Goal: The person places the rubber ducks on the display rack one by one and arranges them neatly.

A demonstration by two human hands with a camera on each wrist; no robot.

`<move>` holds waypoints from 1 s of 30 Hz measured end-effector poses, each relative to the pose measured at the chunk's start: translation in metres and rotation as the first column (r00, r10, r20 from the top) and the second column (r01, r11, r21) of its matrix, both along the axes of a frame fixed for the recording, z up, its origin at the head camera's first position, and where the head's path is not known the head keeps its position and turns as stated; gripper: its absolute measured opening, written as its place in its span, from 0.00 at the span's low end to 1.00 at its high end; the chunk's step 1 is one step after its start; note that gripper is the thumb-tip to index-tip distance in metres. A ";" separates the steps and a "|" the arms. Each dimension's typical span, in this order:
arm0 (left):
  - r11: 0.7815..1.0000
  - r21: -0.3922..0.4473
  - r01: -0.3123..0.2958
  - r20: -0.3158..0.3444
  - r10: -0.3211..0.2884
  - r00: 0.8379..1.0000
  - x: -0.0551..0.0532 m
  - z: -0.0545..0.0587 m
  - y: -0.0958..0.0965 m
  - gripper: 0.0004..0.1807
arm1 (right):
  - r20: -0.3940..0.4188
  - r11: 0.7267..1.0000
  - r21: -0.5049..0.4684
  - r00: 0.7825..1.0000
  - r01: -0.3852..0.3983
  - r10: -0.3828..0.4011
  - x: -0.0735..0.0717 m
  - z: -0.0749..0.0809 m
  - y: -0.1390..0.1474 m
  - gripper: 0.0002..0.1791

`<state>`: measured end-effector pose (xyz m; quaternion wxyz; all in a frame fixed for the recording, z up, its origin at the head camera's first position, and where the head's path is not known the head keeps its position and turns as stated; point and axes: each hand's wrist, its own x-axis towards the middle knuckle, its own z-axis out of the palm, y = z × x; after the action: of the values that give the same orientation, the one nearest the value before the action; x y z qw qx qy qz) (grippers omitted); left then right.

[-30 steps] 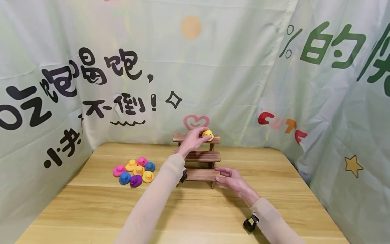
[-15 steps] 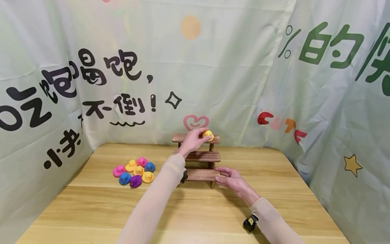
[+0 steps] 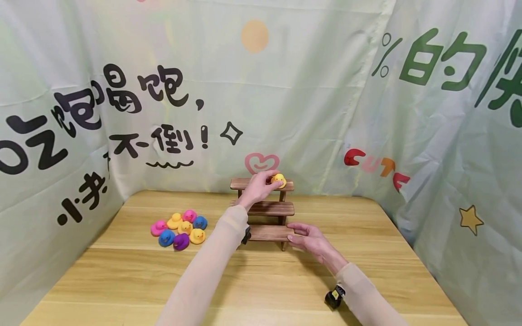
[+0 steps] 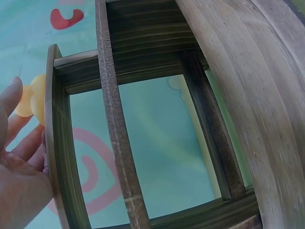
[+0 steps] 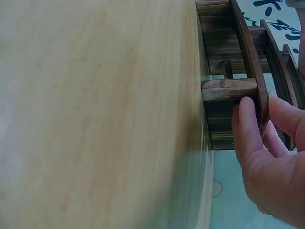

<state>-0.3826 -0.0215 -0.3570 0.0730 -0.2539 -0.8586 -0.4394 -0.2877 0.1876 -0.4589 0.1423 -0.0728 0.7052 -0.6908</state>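
Left hand is up at the top shelf, pinching a yellow duck between thumb and fingers. Duck is upright at the right part of that shelf, face toward the person. From the left wrist it looks to be touching the board; can't tell if the shelf takes its full weight. Right hand is down low, gripping the right end of the bottom shelf, thumb on one side of the board, fingers on the other. The stand is brown wood, three tiers stepping up and back, upright on the table near its back edge. Duck cluster is on the table left of the stand, well apart from it: three yellow, two pink, two blue, one purple, packed close together. Table is light wood grain, rounded back corners. Pale sleeves on both arms, black wrist camera at the right cuff. Backdrop cloth is pale green with black characters left, green ones right, colored CUTE lettering, and a pink heart right behind the top shelf.
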 end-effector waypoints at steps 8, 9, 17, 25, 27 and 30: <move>0.999 0.045 -0.011 0.008 0.011 1.000 0.002 0.000 -0.003 0.25 | -0.001 1.000 -0.006 1.000 -0.007 0.007 0.000 -0.001 0.000 0.29; 0.998 0.059 -0.014 0.004 0.014 1.000 0.003 -0.001 -0.003 0.25 | -0.001 1.000 -0.006 1.000 -0.006 0.006 0.000 -0.001 0.000 0.29; 0.979 0.195 -0.056 -0.025 0.062 0.998 0.005 -0.002 -0.009 0.20 | 0.003 1.000 -0.013 1.000 -0.001 0.001 -0.001 -0.001 0.000 0.29; 0.946 0.305 -0.110 0.004 0.115 0.993 0.007 -0.002 -0.020 0.12 | 0.010 1.000 -0.008 1.000 0.000 0.000 0.000 -0.003 -0.001 0.29; 0.942 0.316 -0.116 0.012 0.119 0.993 0.008 -0.001 -0.023 0.12 | 0.012 1.000 -0.006 1.000 0.005 -0.005 0.000 -0.002 -0.001 0.29; 0.937 0.331 -0.114 0.016 0.115 0.993 0.010 0.001 -0.026 0.11 | 0.015 1.000 -0.006 1.000 0.014 -0.014 0.000 -0.001 -0.001 0.29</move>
<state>-0.3724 -0.0477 -0.3557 0.1416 -0.1886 -0.7856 -0.5720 -0.2879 0.1868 -0.4594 0.1426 -0.0631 0.7026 -0.6943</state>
